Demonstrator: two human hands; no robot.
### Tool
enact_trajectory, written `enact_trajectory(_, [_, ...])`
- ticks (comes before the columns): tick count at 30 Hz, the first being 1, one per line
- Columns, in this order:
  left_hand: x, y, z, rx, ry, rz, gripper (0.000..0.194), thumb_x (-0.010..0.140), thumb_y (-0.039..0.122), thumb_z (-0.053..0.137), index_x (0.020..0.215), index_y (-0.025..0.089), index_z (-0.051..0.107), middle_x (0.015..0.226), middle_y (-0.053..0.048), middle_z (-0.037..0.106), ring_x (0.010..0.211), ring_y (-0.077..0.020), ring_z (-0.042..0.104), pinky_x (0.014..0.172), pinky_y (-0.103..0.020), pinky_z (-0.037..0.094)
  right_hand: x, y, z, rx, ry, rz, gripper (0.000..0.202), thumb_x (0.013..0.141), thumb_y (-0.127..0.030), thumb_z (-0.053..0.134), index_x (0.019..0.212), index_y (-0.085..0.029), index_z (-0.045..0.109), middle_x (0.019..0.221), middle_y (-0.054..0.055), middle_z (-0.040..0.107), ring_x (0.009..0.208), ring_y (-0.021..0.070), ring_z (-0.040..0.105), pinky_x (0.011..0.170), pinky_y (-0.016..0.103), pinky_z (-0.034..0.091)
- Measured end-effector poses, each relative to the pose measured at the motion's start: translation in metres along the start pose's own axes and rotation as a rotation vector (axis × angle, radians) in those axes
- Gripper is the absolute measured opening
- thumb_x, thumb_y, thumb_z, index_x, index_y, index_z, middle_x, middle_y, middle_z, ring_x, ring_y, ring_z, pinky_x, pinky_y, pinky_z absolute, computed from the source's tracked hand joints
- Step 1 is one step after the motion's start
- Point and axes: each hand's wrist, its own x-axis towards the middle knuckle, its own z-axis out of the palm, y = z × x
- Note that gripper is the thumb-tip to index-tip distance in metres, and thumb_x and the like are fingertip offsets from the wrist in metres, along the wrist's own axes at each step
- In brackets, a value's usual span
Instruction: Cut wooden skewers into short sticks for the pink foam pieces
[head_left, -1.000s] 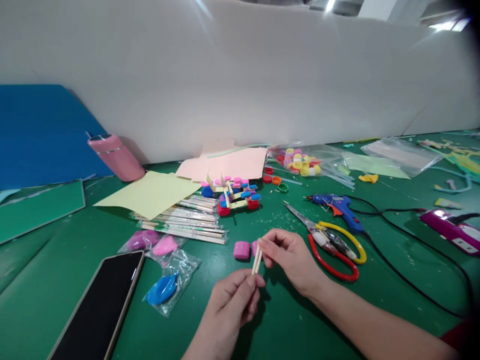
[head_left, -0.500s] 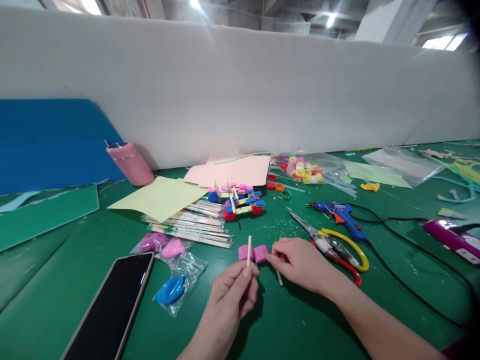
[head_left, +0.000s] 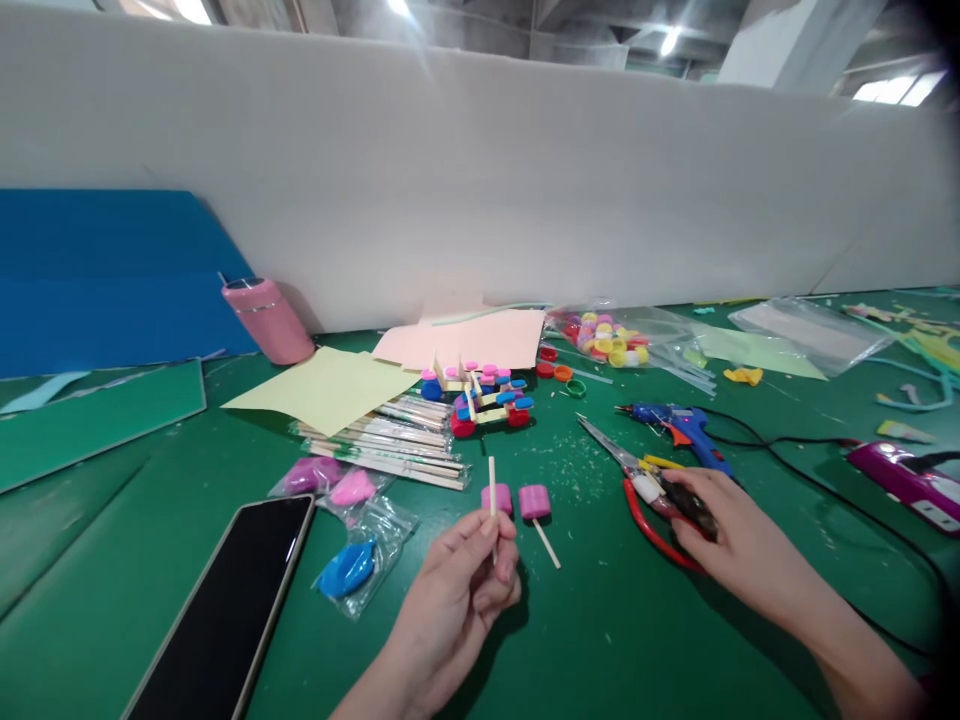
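Observation:
My left hand [head_left: 469,580] is closed, pinching a short pale wooden stick [head_left: 492,490] upright between thumb and fingers. Just behind it lies a pink ribbed piece [head_left: 501,498], partly hidden by the stick. A second pink piece [head_left: 535,501] lies to its right, with another thin wooden stick [head_left: 547,544] running from it toward me. On the right, my right hand [head_left: 712,525] is over the scissors [head_left: 646,522], which have red and yellow handles. Its thumb and fingers are apart around a dark handle-like object [head_left: 694,505] lying on them; a firm grip does not show.
A blue glue gun [head_left: 686,428] with a black cord lies behind the scissors. Bagged sticks [head_left: 390,450], small colourful models [head_left: 487,400], bagged clay [head_left: 349,568] and a phone [head_left: 225,610] lie left and centre. A pink cup [head_left: 270,322] leans near the white partition [head_left: 480,190].
My right hand has left the right pink piece and its stick and moved right onto the scissors. My left hand still holds its stick upright. The view has shifted slightly.

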Motion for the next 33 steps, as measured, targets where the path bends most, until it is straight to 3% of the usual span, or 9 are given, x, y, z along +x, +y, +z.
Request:
enact_trajectory(7, [-0.001,0.0,0.002,0.054,0.014,0.003,0.021,0.085,0.019,0.043,0.072,0.01,0.057,0.056,0.001,0.052,0.04,-0.0011,0.026,0.047,-0.018,0.023,0.003,0.013,0.009,-0.165,-0.089,0.159,0.05,0.066,-0.028,0.047,0.113,-0.009,0.045,0.11,0.016,0.054,0.096,0.0299,0.055,0.08,0.04,0.045])
enact_trajectory(12, [0.0,0.001,-0.001,0.102,0.033,0.049,0.02,0.086,0.021,0.044,0.074,0.012,0.057,0.06,0.0,0.052,0.042,-0.0018,0.03,0.046,-0.019,0.022,0.007,0.015,0.002,-0.049,-0.111,0.264,0.044,0.064,-0.029,0.05,0.106,-0.015,0.049,0.103,0.012,0.059,0.088,0.029,0.059,0.073,0.037,0.047])
enact_trajectory(15, [0.002,0.0,-0.002,0.121,0.029,0.055,0.019,0.086,0.023,0.043,0.077,0.013,0.056,0.057,0.002,0.05,0.041,-0.0022,0.03,0.045,-0.02,0.02,0.0,0.008,-0.005,0.212,-0.101,0.192,0.04,0.068,-0.025,0.047,0.107,-0.018,0.045,0.101,0.009,0.06,0.084,0.0239,0.06,0.071,0.032,0.048])
enact_trajectory(19, [0.002,-0.001,0.0,0.152,0.031,0.062,0.017,0.085,0.023,0.043,0.077,0.015,0.056,0.052,0.004,0.044,0.04,-0.0025,0.026,0.044,-0.02,0.017,-0.01,-0.02,-0.01,0.471,-0.142,0.019,0.037,0.074,-0.024,0.047,0.109,-0.02,0.038,0.103,0.007,0.057,0.087,0.021,0.058,0.075,0.03,0.047])
enact_trajectory(22, [0.0,0.0,0.001,0.218,0.052,0.076,0.018,0.085,0.026,0.045,0.076,0.015,0.056,0.052,0.005,0.042,0.043,-0.0039,0.027,0.044,-0.02,0.017,-0.016,-0.045,-0.009,0.462,-0.222,0.008,0.039,0.073,-0.028,0.054,0.108,-0.023,0.038,0.101,0.006,0.055,0.081,0.0186,0.059,0.07,0.026,0.049])
enact_trajectory(25, [-0.002,0.0,0.002,0.321,0.084,0.102,0.018,0.083,0.029,0.048,0.075,0.015,0.057,0.054,0.004,0.042,0.049,-0.006,0.031,0.047,-0.02,0.021,-0.02,-0.061,-0.006,0.38,-0.254,-0.038,0.056,0.063,-0.028,0.064,0.111,-0.024,0.036,0.111,0.006,0.048,0.091,0.0199,0.055,0.077,0.027,0.048])
enact_trajectory(28, [-0.003,-0.001,0.001,0.461,0.086,0.143,0.021,0.082,0.032,0.048,0.074,0.015,0.058,0.055,0.004,0.042,0.052,-0.0076,0.033,0.049,-0.02,0.024,-0.023,-0.066,-0.003,0.308,-0.272,-0.065,0.067,0.057,-0.025,0.067,0.115,-0.024,0.035,0.119,0.006,0.041,0.1,0.0214,0.049,0.084,0.03,0.044])
enact_trajectory(33, [-0.004,-0.003,-0.003,0.686,0.053,0.225,0.022,0.082,0.032,0.047,0.071,0.016,0.058,0.057,0.003,0.044,0.053,-0.0095,0.035,0.05,-0.021,0.027,-0.025,-0.071,-0.001,0.293,-0.301,-0.08,0.068,0.055,-0.023,0.065,0.117,-0.023,0.037,0.12,0.006,0.04,0.102,0.0222,0.047,0.086,0.031,0.042])
